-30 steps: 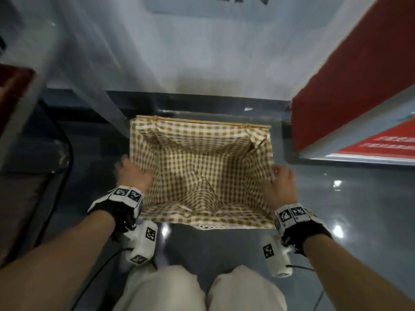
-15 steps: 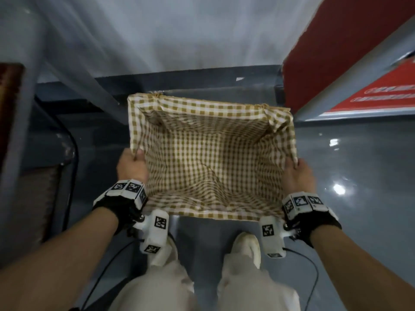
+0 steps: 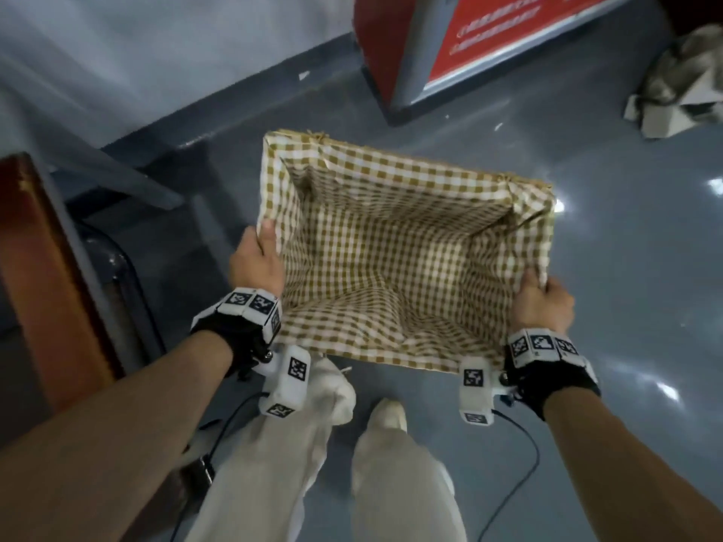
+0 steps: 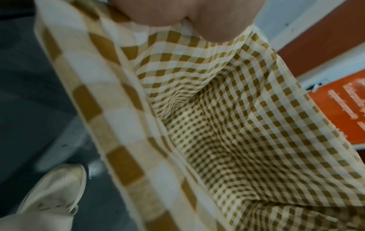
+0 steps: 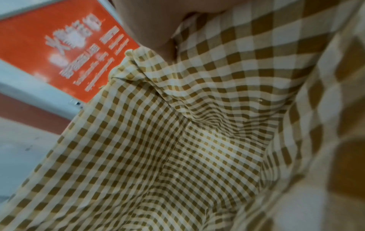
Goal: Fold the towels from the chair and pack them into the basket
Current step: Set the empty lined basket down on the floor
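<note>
I see the basket [image 3: 407, 244] held up off the grey floor [image 3: 626, 267] in front of the person, gingham liner [image 3: 391, 275] facing up, nothing lying inside it. My left hand [image 3: 256, 264] grips the basket's left rim, thumb hooked over the liner edge on the inside, fingers hidden on the outer side. My right hand [image 3: 542, 301] clamps the near right corner of the rim, thumb over the top, fingers curled around the outside. Both hands closed on the basket, one at each side.

Left wrist view: hand [image 4: 189, 17] pressed onto the folded liner edge at the top of frame, liner interior [image 4: 247, 140] running away below, blurred. Right wrist view: hand [image 5: 152, 23] against the liner edge, checked interior [image 5: 197, 148] filling most of the frame.

Crumpled towels [image 3: 680, 84] sit on the floor far right, well apart from the basket; can't tell how many. Red and grey stand [image 3: 450, 45] beyond the basket's far side. Dark chair frame [image 3: 129, 283] and a brown wooden panel [image 3: 43, 267] at left. Person's pale trousers [image 3: 391, 483] and shoes [image 3: 387, 414] below the basket
</note>
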Available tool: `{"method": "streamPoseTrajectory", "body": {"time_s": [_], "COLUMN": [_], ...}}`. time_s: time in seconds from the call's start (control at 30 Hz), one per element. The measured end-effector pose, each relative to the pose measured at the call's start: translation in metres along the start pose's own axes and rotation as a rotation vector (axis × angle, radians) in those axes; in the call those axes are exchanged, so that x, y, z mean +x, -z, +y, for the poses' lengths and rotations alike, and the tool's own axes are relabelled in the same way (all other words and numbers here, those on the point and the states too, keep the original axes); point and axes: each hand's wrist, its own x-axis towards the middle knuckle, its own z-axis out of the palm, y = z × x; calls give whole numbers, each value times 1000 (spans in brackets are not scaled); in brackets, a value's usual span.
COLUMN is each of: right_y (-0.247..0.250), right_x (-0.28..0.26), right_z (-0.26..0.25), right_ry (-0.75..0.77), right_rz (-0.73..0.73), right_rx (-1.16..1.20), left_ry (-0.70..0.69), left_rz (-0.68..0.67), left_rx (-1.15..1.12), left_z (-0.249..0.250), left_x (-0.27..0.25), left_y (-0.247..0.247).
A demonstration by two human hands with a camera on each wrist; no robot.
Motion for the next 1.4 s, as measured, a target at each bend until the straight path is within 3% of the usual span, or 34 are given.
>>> {"method": "streamPoseTrajectory", "body": {"time_s": [0.4,0.57,0.7,0.93,1.1,1.4], "right_y": [77,100,118,116,114,57], "right_x": [-69,-108,-156,-267,-339,-422], "right_z": [195,254,287,323,329,399], "right_ry": [-263,-286,-396,-573,-592,-677], "right_rz": [164,282,333,424,472,386], "right_rx": [279,353,349,365,350,338], "left_ry": [-347,-464,-532,-503,-531,-530], "left_rz": [-159,-218,-299,-572,-677,-707], "left_rx": [54,75,106,163,162,257], "left_z": [-21,-30,-29,-50,-84,-157], "left_x": [-144,-192,-218,-233,-236,-251], "left_y": [-13,-9,2,37,77,116]}}
